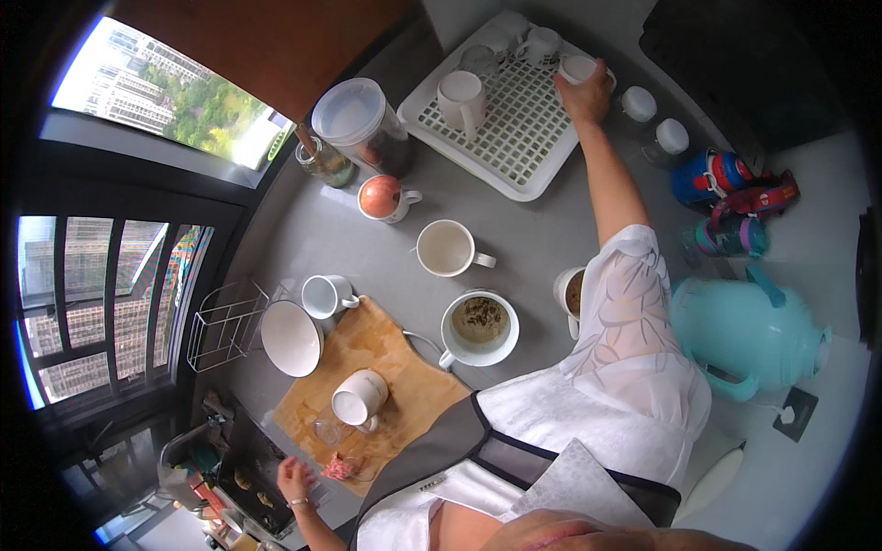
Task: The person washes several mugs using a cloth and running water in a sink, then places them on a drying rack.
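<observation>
At the right rim of a white slatted drainer tray (510,148), my right hand (586,93) grips a white mug (577,67) turned bottom up. An upturned white mug (460,96) with its handle towards me stands on the tray, with glass cups (479,60) behind it. Low on the left, my left hand (296,480) is empty with fingers loosely bent, beside the wooden cutting board (358,330). On that board rest a mug (360,398) with its base showing, a clear glass piece (328,432) and a red-and-white patterned cloth (337,468).
Mugs stand across the grey counter (517,234): one with dark bits in liquid (480,320), one pale inside (445,249), one holding a reddish round fruit (380,196). A lidded container (358,120), white bowl (291,339), wire rack (224,327) and turquoise jug (747,330) stand around.
</observation>
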`<state>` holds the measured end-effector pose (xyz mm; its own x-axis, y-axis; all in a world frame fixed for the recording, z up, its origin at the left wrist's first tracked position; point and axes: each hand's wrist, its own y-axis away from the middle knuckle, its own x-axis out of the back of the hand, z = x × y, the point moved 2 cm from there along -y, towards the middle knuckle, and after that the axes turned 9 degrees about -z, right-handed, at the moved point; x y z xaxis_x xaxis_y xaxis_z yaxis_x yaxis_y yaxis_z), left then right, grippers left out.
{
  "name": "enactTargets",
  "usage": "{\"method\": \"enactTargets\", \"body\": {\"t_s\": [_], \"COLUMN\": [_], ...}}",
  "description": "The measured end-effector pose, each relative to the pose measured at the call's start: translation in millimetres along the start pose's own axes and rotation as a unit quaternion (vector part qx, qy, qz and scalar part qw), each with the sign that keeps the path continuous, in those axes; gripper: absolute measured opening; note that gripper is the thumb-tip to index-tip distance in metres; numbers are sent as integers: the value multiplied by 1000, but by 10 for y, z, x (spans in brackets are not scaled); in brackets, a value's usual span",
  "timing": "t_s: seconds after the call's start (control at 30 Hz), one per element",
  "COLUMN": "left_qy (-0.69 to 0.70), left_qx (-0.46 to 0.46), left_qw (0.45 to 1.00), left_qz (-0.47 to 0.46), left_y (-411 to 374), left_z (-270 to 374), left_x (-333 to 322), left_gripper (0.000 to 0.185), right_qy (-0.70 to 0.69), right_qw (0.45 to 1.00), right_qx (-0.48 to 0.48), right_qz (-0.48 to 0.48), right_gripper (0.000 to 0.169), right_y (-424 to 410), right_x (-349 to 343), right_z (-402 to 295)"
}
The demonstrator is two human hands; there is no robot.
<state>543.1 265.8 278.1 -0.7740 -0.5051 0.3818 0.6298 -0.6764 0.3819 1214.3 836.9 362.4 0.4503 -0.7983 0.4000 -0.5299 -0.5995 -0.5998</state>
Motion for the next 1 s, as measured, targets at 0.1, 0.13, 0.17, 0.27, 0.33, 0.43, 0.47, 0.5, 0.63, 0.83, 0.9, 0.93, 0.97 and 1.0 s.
{"method": "enactTargets", "body": {"t_s": [0.1,0.13,0.17,0.27,0.33,0.43,0.47,0.5,0.63,0.83,0.9,0.93,0.97,1.0], "left_qy": [-7,-19,-32,-33,-52,-105,-117,-118,-127,-1,27,37,15,-11], "left_qx": [96,105,113,101,-79,-34,-4,20,40,-127,-145,-147,-153,-164], "left_qw": [989,982,971,957,955,949,943,941,952,954,951,946,948,945], "left_qz": [-111,-159,-206,-271,-282,-296,-311,-316,-276,-272,-273,-286,-279,-284], "left_y": [248,318,355,478,582,370,280,341,534,921,1211,1293,1383,1390], "left_z": [-131,-125,-120,-224,-329,-609,-746,-880,-1213,-980,-508,-278,-231,-133], "left_x": [-239,-314,-368,-517,-616,-592,-499,-420,-387,2,89,93,93,81], "left_gripper": [36,41,46,59,70,35,24,14,18,19,18,18,18,18], "right_qy": [8,3,-11,-89,6,148,164,106,-31,-339,-409,-415,-399,-374], "right_qw": [1000,999,999,996,1000,986,983,991,984,816,694,675,610,548], "right_qx": [-1,9,1,-17,-26,-24,-26,-21,163,427,472,485,553,611], "right_qz": [29,34,40,-1,-9,-73,-82,-83,61,-190,-359,-369,-402,-433], "right_gripper": [90,91,90,93,98,102,101,98,74,37,30,39,49,60], "right_y": [-107,-120,-132,-173,-106,35,128,224,397,1758,2661,3084,3472,3818], "right_x": [-267,-325,-367,-522,-535,-271,-150,-28,393,1416,1827,1930,2012,2146], "right_z": [119,169,240,370,339,298,317,268,-208,-2005,-2594,-2798,-3000,-3184]}}
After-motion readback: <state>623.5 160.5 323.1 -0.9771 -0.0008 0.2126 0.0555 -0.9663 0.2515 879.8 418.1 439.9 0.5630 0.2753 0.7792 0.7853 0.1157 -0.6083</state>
